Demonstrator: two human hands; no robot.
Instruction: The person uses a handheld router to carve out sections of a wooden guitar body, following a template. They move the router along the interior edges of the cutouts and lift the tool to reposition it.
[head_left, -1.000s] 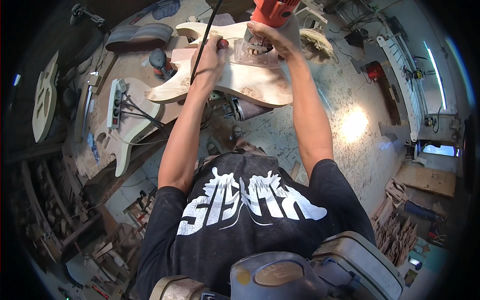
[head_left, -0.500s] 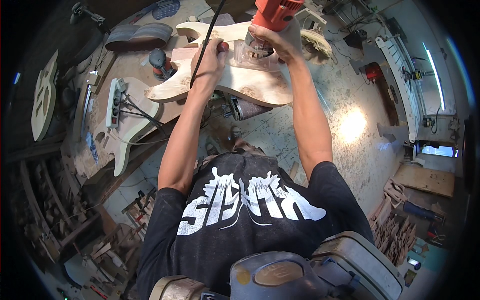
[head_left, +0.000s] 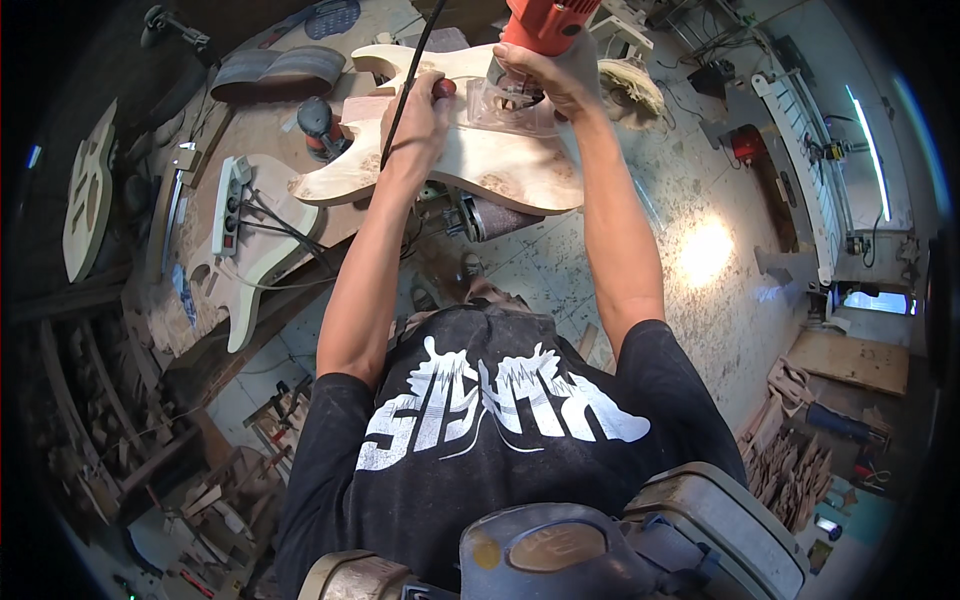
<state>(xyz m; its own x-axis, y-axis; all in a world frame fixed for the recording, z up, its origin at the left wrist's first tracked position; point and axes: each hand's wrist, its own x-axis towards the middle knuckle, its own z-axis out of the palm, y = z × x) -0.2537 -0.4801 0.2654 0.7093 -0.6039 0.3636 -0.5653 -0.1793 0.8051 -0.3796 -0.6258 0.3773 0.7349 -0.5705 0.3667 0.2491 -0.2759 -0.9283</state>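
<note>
Gripping the router (head_left: 550, 22), the right hand (head_left: 568, 82) wraps round its lower housing, thumb along the near side. The left hand (head_left: 420, 120) closes on a red knob (head_left: 444, 88), beside the router's clear base (head_left: 525, 124). The base rests on the pale guitar body (head_left: 500, 175), toward its right end; the bit's contact with the wood is too small to tell. A black cord (head_left: 404, 102) crosses in front of the left hand and wrist. The body lies beyond the person's chest, its left part over the bench (head_left: 165, 318). Left of it stand a sander (head_left: 318, 126) and, nearer, a white power strip (head_left: 230, 212) on a second body (head_left: 250, 275). A dark roller (head_left: 497, 220) shows just below the near edge.
</note>
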